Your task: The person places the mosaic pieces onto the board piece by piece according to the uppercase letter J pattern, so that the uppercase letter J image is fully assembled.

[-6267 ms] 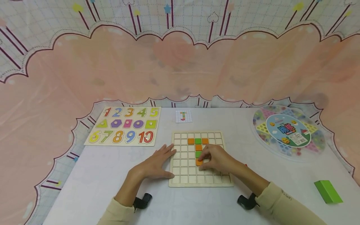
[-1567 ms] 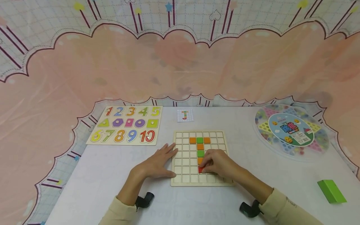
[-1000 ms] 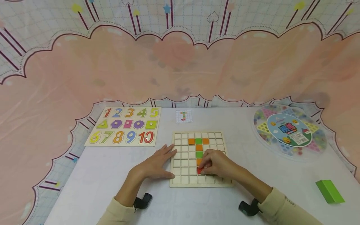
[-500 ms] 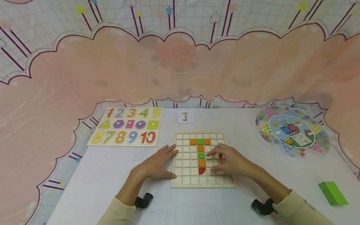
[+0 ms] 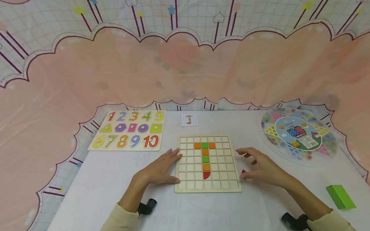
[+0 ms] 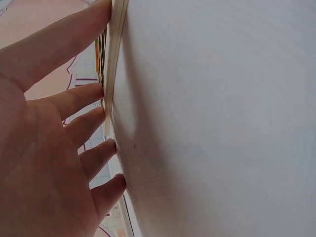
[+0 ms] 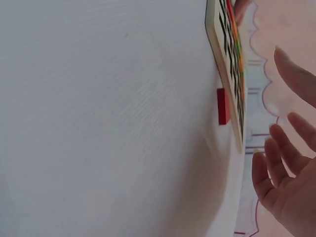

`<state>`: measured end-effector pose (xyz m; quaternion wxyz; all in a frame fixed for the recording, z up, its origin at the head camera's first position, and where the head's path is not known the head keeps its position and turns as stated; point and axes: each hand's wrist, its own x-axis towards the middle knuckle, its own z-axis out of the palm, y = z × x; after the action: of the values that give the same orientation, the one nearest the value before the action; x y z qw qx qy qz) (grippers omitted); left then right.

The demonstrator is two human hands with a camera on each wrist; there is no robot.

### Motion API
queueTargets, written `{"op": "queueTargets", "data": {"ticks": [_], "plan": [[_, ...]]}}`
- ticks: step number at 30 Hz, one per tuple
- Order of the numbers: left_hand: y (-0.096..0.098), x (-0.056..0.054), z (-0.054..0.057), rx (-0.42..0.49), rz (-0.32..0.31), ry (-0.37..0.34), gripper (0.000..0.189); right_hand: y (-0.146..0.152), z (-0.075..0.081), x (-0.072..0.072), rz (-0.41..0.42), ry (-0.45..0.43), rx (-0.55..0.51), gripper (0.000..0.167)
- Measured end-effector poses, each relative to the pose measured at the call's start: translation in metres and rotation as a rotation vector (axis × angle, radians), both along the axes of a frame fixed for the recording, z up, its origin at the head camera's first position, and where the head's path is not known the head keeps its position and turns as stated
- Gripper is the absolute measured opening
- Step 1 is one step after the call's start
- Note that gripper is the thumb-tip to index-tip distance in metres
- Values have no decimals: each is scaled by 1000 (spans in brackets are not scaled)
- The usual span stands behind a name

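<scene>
A wooden grid board (image 5: 188, 186) lies on the white table. Orange and green square tiles form a bar and a stem on it, and a red quarter-round tile (image 5: 206, 175) sits at the stem's foot. My left hand (image 5: 157, 168) touches the board's left edge with thumb and fingertips, fingers spread. To the right of the board is my right hand (image 5: 263, 166), its fingers apart and holding nothing. Partly hidden by its thumb, a second red piece (image 5: 243, 172) lies on the table; the right wrist view shows this red piece (image 7: 223, 106) close beside the board.
Behind the board lies a small pattern card (image 5: 189, 120) with a J shape. A number-and-shape puzzle (image 5: 127, 130) is at the back left. At the back right is a round clear package (image 5: 297, 133), and a green block (image 5: 340, 197) stands at the right.
An orange tile and then the red quarter-round tile have been set at the stem's lower end. My right hand has let go and moved right, off the board. My left hand has stayed put.
</scene>
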<state>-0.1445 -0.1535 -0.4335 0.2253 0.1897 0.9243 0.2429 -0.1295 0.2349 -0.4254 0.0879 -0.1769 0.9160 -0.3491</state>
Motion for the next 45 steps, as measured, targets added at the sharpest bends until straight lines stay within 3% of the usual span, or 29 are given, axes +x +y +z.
{"op": "queueTargets", "data": {"ticks": [5,11,16,27,37,45], "plan": [[-1,1,0,6,3,6,89,11,-6,1,19,-6,14,72],[-1,3,1,18,9,2,89,14,-15,0,50,-77,33,66],[0,4,3,18,17,-6,89,13,-21,-1,66,-36,57,58],[-1,4,4,22,10,-6,89,11,-22,-1,62,2,99,34],[-2,2,4,24,-3,2,89,9,-20,-1,36,-41,76,34],[-2,2,4,24,-10,7,89,11,-18,0,39,-24,34,25]]}}
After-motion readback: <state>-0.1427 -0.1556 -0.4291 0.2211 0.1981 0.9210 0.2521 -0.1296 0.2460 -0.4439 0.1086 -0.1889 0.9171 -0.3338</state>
